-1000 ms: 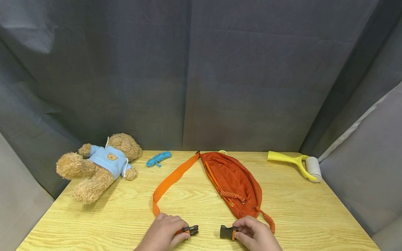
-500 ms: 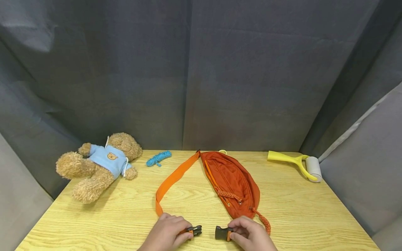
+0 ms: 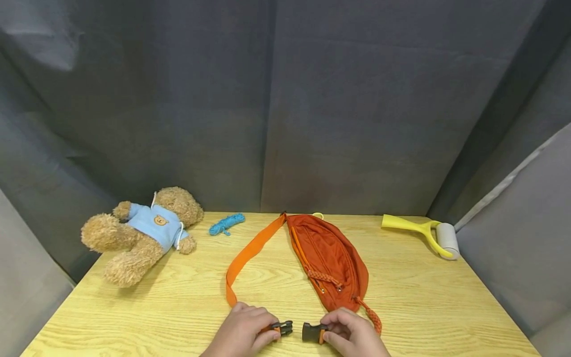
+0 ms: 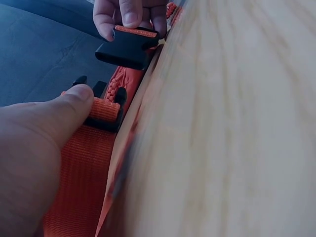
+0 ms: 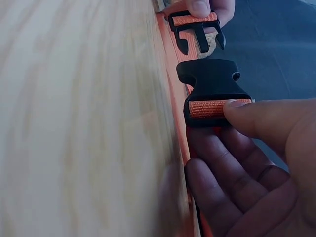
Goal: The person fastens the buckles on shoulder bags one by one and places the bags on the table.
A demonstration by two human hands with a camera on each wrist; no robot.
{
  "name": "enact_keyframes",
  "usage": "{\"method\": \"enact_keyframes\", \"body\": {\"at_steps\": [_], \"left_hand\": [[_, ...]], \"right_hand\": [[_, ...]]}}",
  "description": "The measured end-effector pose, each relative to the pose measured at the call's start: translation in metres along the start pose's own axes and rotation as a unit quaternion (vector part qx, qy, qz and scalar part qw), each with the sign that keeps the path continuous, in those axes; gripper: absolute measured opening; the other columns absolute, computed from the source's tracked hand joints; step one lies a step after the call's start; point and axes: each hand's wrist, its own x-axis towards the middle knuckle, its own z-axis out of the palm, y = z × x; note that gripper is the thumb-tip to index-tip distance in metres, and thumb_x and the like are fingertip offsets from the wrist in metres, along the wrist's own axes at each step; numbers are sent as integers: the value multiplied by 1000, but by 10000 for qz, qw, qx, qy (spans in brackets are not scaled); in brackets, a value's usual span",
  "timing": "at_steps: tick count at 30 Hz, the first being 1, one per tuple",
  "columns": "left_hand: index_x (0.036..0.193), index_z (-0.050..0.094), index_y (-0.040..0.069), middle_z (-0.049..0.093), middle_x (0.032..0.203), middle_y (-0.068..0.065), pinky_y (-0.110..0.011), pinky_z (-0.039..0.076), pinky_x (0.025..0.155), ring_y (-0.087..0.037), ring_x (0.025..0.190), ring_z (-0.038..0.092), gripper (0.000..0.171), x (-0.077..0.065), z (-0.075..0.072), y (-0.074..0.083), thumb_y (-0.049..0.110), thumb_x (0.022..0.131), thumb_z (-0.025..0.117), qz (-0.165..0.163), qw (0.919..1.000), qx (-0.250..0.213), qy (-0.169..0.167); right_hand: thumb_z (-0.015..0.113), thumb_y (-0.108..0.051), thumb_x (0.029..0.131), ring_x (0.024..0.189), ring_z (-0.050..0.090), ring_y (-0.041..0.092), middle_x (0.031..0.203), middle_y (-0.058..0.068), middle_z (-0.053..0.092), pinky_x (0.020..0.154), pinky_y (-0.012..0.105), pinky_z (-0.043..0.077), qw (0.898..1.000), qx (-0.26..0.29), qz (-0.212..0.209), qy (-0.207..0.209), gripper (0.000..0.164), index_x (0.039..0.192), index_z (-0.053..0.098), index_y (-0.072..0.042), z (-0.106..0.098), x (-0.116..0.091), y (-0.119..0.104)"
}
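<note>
An orange-red waist bag lies on the table, its orange strap curving round to the left. My left hand pinches the black pronged buckle half at the strap's end, thumb on the webbing. Between thumb and fingers, my right hand holds the black socket buckle half. The prongs point at the socket's mouth with a small gap between them. In the right wrist view the socket half faces the pronged half, and both show orange webbing threaded through.
On the left a teddy bear in a blue top lies on its side. A blue cord bundle sits near the back edge. At the right back is a yellow Y-shaped handle with a grey-white roller. Dark curtains surround the table.
Both hands have moved toward each other, so the gap between the buckle halves has narrowed. The bag's lower end and cord pull have shifted slightly left; the strap has shifted right.
</note>
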Motion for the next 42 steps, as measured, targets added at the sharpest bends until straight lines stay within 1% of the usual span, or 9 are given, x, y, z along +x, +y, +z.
{"method": "enact_keyframes", "body": {"at_steps": [6, 10, 14, 19, 22, 26, 29, 33, 42], "left_hand": [[93, 62, 32, 56, 82, 25, -23, 34, 68, 9, 68, 46, 9, 2, 2, 2, 39, 87, 63, 56, 9999, 135, 39], [94, 63, 32, 56, 83, 25, -23, 34, 69, 9, 70, 48, 11, 3, 4, 3, 39, 87, 62, 63, 9999, 145, 22], [95, 64, 32, 57, 83, 24, -23, 35, 69, 8, 71, 49, 12, 4, 6, 4, 40, 87, 62, 115, 9998, 171, 65], [95, 64, 32, 57, 84, 25, -23, 35, 68, 8, 72, 50, 12, 6, 6, 6, 40, 86, 63, 85, 9999, 133, 2], [94, 64, 32, 58, 84, 24, -23, 34, 68, 8, 72, 50, 12, 7, 7, 8, 41, 86, 62, 78, 9998, 161, 5], [93, 64, 32, 59, 84, 23, -22, 34, 67, 8, 72, 51, 15, 9, 9, 11, 44, 85, 62, 196, 9993, 298, 105], [92, 64, 31, 59, 83, 23, -21, 33, 66, 7, 71, 51, 16, 11, 11, 13, 45, 85, 61, 242, 9990, 353, 100], [93, 64, 32, 59, 84, 23, -20, 32, 66, 7, 71, 51, 16, 11, 12, 13, 45, 86, 60, 213, 9991, 360, 61], [93, 63, 32, 58, 82, 23, -20, 32, 67, 8, 70, 49, 15, 10, 14, 13, 45, 86, 61, 187, 9993, 297, 140]], "right_hand": [[71, -17, 83, 72, 58, 6, 87, 2, 61, 59, 26, 50, 9996, 127, -228, -53, 16, 96, 65, -11, 4, 1, -1], [71, -16, 82, 72, 58, 6, 87, 2, 61, 59, 26, 50, 9994, 135, -300, -57, 16, 95, 65, -10, 6, 1, -1], [71, -16, 82, 71, 59, 6, 87, 0, 60, 59, 26, 50, 9997, 115, -206, -73, 15, 95, 65, -12, 8, 2, -2], [71, -17, 81, 71, 59, 7, 88, -1, 60, 59, 26, 50, 9998, 117, -128, -111, 16, 95, 65, -13, 10, 3, -5], [72, -16, 81, 71, 59, 7, 88, 0, 60, 59, 26, 50, 9998, 126, -139, -121, 16, 95, 65, -12, 12, 3, -7], [71, -15, 81, 72, 60, 8, 88, 0, 60, 61, 26, 51, 9994, 210, -188, -179, 16, 95, 65, -11, 15, 4, -8], [71, -15, 82, 74, 60, 9, 88, 1, 59, 62, 26, 51, 9990, 297, -224, -236, 16, 96, 64, -11, 17, 4, -8], [71, -14, 82, 74, 60, 9, 88, 2, 58, 63, 26, 51, 9989, 353, -190, -244, 16, 96, 64, -10, 18, 4, -7], [70, -13, 82, 74, 61, 10, 89, 3, 59, 63, 26, 52, 9986, 451, -137, -237, 16, 96, 64, -9, 16, 4, -5]]}}
